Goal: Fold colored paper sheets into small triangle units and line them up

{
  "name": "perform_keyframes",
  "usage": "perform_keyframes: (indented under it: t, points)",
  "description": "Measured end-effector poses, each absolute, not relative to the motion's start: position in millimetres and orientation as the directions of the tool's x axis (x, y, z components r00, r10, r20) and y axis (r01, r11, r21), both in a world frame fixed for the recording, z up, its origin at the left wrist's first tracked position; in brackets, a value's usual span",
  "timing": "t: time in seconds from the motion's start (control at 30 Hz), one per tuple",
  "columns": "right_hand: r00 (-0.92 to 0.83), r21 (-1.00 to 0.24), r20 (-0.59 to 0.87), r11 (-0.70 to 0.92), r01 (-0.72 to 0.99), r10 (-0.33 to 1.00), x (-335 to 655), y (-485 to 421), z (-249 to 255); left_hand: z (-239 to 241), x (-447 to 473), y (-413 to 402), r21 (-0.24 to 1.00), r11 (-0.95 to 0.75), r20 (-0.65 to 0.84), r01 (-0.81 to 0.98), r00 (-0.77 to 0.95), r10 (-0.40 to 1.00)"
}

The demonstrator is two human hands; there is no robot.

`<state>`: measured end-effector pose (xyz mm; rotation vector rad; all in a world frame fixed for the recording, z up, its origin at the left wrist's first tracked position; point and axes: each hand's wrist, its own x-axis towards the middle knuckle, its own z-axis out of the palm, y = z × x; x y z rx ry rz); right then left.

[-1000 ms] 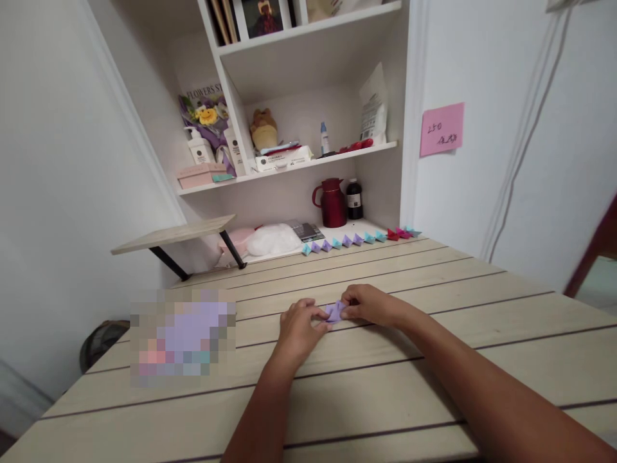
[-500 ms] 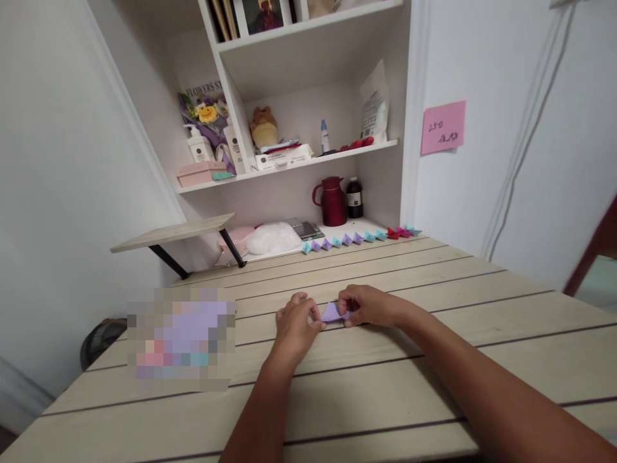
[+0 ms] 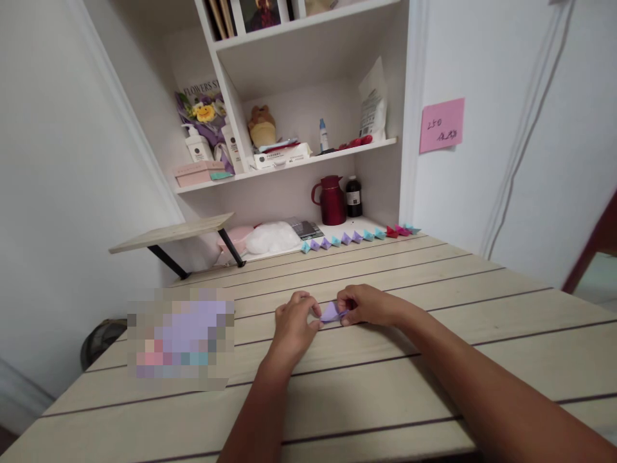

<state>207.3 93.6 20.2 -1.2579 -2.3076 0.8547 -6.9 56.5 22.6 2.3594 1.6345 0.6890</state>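
Observation:
A small piece of folded purple paper (image 3: 330, 312) lies low over the middle of the wooden table (image 3: 385, 392), between my two hands. My left hand (image 3: 299, 319) pinches its left corner with thumb and forefinger. At the right end, my right hand (image 3: 364, 305) grips the paper between thumb and curled fingers, which cover that edge. The visible part of the paper looks like a triangle with its point upward. Beyond my hands, along the far edge, runs a row of small folded paper pieces (image 3: 346, 238) in teal, purple and red.
On the left of the table, a blurred-out patch (image 3: 193, 328) shows purple, pink and teal. A small raised wooden stand (image 3: 173, 233) is behind it. The white shelf behind holds a red jug (image 3: 332, 200), a dark bottle (image 3: 353, 198) and a white plastic bag (image 3: 274, 238).
My hands have hardly moved and still hold the purple paper. Its right part seems slightly more lifted or bent near my right fingers. The view has shifted a little.

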Motion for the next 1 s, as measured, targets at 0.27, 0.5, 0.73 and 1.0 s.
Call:
perform_keyframes:
  t: [0.27, 0.5, 0.73, 1.0]
  points:
    - [-0.508, -0.612, 0.034, 0.42, 0.67, 0.861, 206.2, 94.8, 21.3, 28.7, -12.9, 56.1, 0.379, -0.36, 0.196, 0.852, 0.307, 0.931]
    - [-0.49, -0.586, 0.017, 0.406, 0.701, 0.871, 205.7, 95.7, 21.3, 34.0, -16.2, 52.2, 0.307, -0.371, 0.24, 0.876, 0.306, 0.921]
    - [-0.479, -0.576, 0.015, 0.399, 0.713, 0.878, 204.6, 95.5, 22.6, 33.3, -10.8, 49.9, 0.412, -0.454, 0.251, 0.79, 0.381, 0.89]
    - [-0.473, -0.577, 0.013, 0.393, 0.716, 0.881, 203.1, 94.9, 23.2, 36.6, -7.5, 46.7, 0.37, -0.451, 0.21, 0.812, 0.399, 0.892]
